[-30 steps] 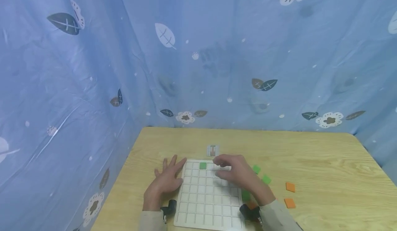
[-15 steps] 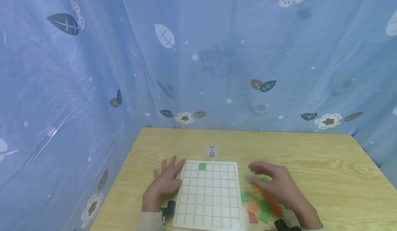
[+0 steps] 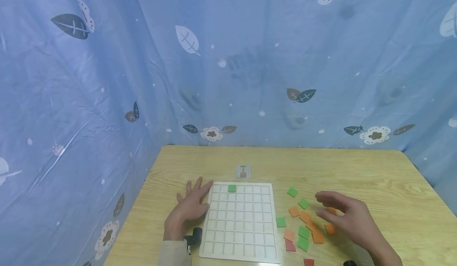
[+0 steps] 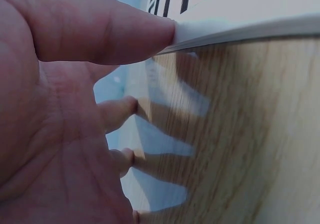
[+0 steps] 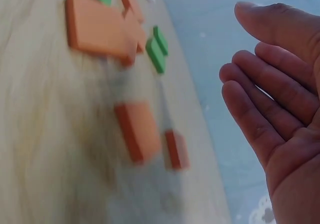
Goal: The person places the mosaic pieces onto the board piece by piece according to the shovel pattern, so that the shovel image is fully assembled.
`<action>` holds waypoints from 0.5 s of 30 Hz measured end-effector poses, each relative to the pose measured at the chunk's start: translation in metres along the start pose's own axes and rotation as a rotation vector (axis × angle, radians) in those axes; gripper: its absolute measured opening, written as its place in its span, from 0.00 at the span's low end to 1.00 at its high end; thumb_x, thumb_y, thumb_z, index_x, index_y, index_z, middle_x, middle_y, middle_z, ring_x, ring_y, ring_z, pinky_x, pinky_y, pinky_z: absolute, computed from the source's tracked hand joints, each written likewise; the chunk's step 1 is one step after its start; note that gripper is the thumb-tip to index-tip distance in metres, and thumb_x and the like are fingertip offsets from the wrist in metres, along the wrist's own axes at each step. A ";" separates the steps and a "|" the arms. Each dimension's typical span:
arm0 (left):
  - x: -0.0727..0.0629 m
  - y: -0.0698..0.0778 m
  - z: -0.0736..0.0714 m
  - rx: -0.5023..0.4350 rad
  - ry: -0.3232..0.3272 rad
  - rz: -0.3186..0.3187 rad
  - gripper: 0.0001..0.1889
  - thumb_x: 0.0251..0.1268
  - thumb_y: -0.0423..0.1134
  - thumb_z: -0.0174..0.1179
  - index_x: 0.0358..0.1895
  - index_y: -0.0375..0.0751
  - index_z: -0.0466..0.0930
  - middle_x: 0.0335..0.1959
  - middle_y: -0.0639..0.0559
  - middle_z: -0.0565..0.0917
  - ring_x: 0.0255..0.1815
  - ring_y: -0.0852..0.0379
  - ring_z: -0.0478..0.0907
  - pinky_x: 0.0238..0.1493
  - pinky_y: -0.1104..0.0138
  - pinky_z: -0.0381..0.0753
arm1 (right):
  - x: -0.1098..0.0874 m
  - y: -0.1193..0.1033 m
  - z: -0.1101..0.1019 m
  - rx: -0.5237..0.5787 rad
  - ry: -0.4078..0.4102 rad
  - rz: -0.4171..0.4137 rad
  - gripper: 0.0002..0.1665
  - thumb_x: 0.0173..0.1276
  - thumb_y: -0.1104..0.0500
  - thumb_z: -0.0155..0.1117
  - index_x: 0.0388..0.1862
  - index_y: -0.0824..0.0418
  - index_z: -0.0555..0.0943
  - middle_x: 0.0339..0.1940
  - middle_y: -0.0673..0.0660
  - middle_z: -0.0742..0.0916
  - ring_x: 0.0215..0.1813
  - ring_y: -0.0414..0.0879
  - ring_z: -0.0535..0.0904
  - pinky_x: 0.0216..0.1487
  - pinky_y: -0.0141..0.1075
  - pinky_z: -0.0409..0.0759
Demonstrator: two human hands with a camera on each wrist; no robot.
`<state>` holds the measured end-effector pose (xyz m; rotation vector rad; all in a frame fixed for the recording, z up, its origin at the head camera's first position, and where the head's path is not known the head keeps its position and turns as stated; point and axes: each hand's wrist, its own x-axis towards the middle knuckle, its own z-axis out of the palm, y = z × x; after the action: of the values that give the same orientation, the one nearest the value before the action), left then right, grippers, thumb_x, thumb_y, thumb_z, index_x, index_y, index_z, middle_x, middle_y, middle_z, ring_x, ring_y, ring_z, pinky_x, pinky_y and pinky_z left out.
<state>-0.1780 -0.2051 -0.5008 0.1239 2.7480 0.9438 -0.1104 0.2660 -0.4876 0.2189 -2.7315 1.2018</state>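
Observation:
A white gridded board (image 3: 240, 222) lies on the table with one green tile (image 3: 232, 188) in its top row. My left hand (image 3: 189, 208) rests beside the board's left edge, fingers spread, its thumb (image 4: 110, 29) touching the rim in the left wrist view. Over the table to the right, my right hand (image 3: 351, 218) hovers with nothing in it, thumb apart from the fingers. Near it lie orange tiles (image 3: 330, 229), one partly hidden behind the hand. In the right wrist view an orange tile (image 5: 137, 131) sits below the hand, blurred.
Between board and right hand are scattered several green tiles (image 3: 304, 232), orange tiles (image 3: 317, 236) and red tiles (image 3: 290, 245). A small card (image 3: 243, 171) with a printed grid pattern lies beyond the board. Blue patterned curtain (image 3: 228, 79) hangs behind the wooden table (image 3: 357, 171).
My right hand has moved right, from above the board to past the loose tiles, uncovering them. My left hand stays at the board's edge.

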 end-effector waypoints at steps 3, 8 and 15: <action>0.000 0.000 -0.001 -0.012 -0.001 0.004 0.44 0.62 0.32 0.60 0.86 0.54 0.67 0.92 0.37 0.49 0.91 0.24 0.30 0.77 0.17 0.22 | -0.005 0.008 -0.007 0.026 0.009 0.018 0.26 0.66 0.54 0.84 0.62 0.53 0.89 0.54 0.55 0.95 0.53 0.28 0.89 0.48 0.26 0.90; 0.000 0.000 -0.002 -0.012 -0.009 0.006 0.44 0.62 0.31 0.60 0.86 0.54 0.67 0.92 0.36 0.48 0.91 0.24 0.29 0.76 0.16 0.22 | -0.014 0.024 -0.017 0.009 -0.019 0.123 0.28 0.68 0.51 0.83 0.66 0.52 0.87 0.57 0.56 0.94 0.52 0.26 0.89 0.45 0.25 0.88; -0.001 0.001 -0.002 -0.009 -0.013 0.007 0.44 0.64 0.31 0.60 0.86 0.54 0.66 0.92 0.37 0.48 0.91 0.24 0.29 0.77 0.17 0.22 | -0.021 0.035 -0.024 -0.004 -0.027 0.170 0.31 0.69 0.49 0.81 0.69 0.54 0.86 0.61 0.60 0.93 0.51 0.21 0.86 0.44 0.24 0.87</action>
<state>-0.1776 -0.2063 -0.4984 0.1375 2.7329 0.9529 -0.0948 0.3090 -0.5009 0.0020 -2.8233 1.2427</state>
